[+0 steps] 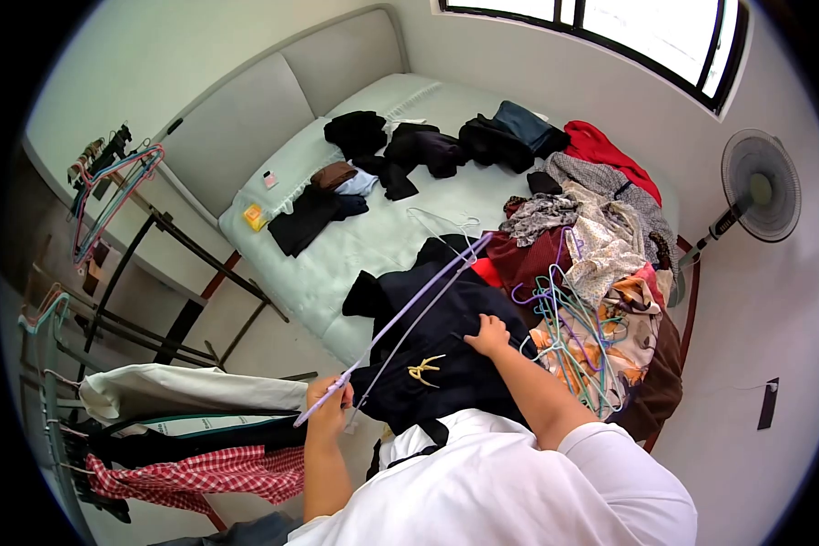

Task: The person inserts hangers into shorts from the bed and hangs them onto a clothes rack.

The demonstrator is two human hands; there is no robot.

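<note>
My left hand (pixel 326 400) is closed around one end of a lavender clothes hanger (pixel 391 329), which slants up and away over a dark navy garment (pixel 446 305). A thinner pale bar runs beside it; I cannot tell whether it belongs to the same hanger. My right hand (pixel 491 337) lies on the navy garment with its fingers apart. A yellow knotted cord or print (pixel 423 369) shows on the dark cloth near me. To the right of my right hand, several green, white and purple hangers (pixel 578 341) lie tangled on a floral garment (pixel 642 341).
Folded dark clothes (pixel 423 148) line the bed (pixel 273 246). A heap of clothes (pixel 601 227) and a red garment (pixel 610 159) lie on its right side. A fan (pixel 760 187) stands by the wall. On the left are a rack (pixel 56 428) with hung clothes and more hangers (pixel 118 196).
</note>
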